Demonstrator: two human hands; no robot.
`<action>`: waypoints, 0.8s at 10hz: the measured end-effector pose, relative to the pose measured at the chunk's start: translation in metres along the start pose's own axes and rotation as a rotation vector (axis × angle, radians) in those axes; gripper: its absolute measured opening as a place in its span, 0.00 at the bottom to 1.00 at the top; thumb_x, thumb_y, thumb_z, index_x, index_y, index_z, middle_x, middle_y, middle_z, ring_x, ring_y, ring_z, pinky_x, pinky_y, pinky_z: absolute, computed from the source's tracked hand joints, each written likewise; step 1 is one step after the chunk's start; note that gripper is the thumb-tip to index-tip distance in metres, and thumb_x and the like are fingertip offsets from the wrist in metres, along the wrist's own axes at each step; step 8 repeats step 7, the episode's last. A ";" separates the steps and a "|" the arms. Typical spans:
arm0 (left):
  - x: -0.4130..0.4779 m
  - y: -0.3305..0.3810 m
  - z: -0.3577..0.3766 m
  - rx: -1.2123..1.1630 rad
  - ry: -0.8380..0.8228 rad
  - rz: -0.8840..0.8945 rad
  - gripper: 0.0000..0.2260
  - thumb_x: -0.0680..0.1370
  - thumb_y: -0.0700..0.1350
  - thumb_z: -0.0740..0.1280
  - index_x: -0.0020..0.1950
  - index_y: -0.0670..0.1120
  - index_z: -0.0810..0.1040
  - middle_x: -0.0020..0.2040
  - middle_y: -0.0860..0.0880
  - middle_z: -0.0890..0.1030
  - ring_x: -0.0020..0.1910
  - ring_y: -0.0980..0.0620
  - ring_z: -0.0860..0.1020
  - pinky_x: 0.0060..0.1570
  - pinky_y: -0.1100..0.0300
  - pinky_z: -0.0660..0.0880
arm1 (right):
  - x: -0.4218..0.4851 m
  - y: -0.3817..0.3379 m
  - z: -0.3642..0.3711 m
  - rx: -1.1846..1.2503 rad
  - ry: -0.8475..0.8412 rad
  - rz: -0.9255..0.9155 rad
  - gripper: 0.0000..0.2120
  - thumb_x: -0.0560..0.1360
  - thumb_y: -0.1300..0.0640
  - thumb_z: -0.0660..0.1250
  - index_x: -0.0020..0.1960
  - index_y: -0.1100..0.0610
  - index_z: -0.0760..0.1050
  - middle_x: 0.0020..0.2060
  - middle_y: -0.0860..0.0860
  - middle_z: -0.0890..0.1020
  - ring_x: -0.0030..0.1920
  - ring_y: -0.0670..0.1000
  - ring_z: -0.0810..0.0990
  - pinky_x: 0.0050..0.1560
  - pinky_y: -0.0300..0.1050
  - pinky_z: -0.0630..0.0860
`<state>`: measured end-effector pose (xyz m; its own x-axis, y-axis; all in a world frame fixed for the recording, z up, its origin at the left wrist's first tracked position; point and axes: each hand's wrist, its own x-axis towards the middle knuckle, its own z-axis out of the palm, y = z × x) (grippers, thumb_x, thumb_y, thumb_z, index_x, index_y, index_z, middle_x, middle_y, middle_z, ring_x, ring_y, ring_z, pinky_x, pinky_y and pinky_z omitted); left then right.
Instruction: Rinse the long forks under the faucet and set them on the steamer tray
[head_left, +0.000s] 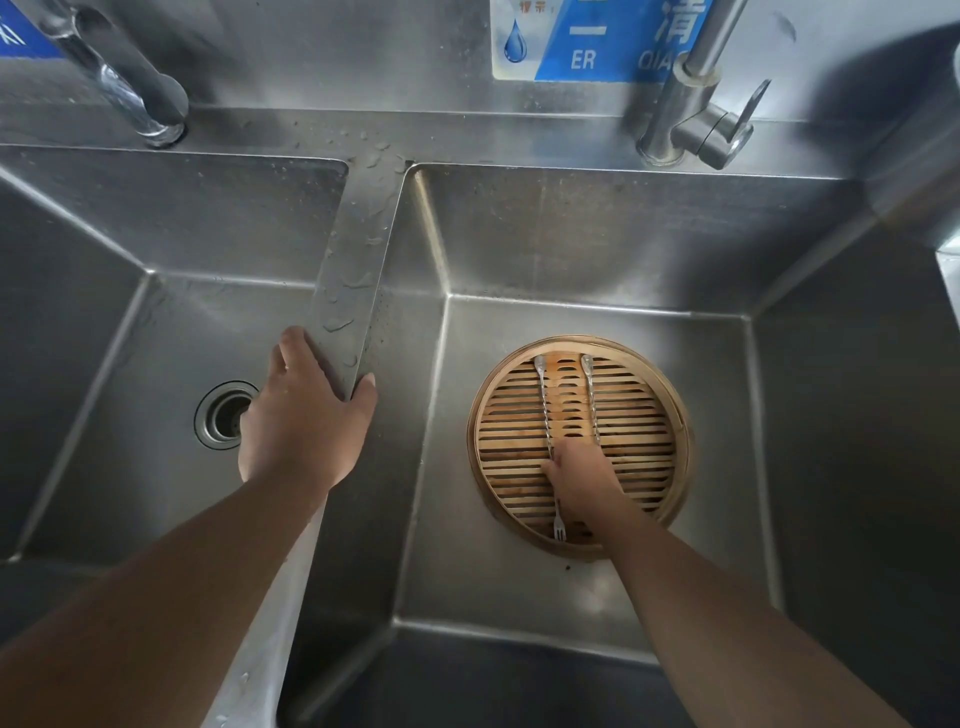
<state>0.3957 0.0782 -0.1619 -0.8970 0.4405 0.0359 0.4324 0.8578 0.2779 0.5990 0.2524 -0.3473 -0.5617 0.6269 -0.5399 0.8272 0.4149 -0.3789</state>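
Note:
A round bamboo steamer tray (670, 415) lies on the floor of the right sink basin. Two long twisted metal forks lie side by side across its slats, the left fork (545, 410) and the right fork (591, 400), handle ends pointing away from me. My right hand (584, 480) rests on the tray over the middle of both forks, fingers curled on them; the left fork's tines (559, 530) show below the hand. My left hand (298, 415) lies flat on the divider between the basins, holding nothing.
A double stainless sink: the left basin has a round drain (221, 413). One faucet (124, 78) stands at the back left, another (696, 109) with a lever at the back right. The wet divider (358, 260) runs between the basins. A blue sign (597, 39) hangs on the backsplash.

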 end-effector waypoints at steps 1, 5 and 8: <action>-0.001 0.000 0.000 0.001 0.007 0.006 0.20 0.74 0.58 0.67 0.55 0.49 0.61 0.50 0.48 0.74 0.40 0.39 0.76 0.39 0.50 0.69 | -0.003 -0.002 0.000 -0.008 0.023 0.001 0.09 0.79 0.53 0.65 0.39 0.50 0.71 0.33 0.46 0.76 0.34 0.45 0.75 0.38 0.42 0.74; 0.000 0.001 -0.003 -0.058 -0.011 0.036 0.21 0.75 0.57 0.66 0.56 0.44 0.63 0.55 0.43 0.75 0.48 0.35 0.78 0.43 0.45 0.75 | -0.055 -0.039 -0.059 0.475 0.055 0.064 0.09 0.81 0.53 0.65 0.46 0.58 0.75 0.37 0.54 0.84 0.34 0.49 0.84 0.39 0.44 0.84; -0.004 -0.008 -0.006 -0.223 -0.015 0.020 0.30 0.77 0.63 0.61 0.67 0.40 0.65 0.61 0.38 0.77 0.55 0.35 0.78 0.46 0.48 0.73 | -0.109 -0.074 -0.078 0.912 0.245 0.057 0.10 0.81 0.54 0.65 0.49 0.61 0.77 0.34 0.54 0.84 0.31 0.49 0.81 0.34 0.43 0.81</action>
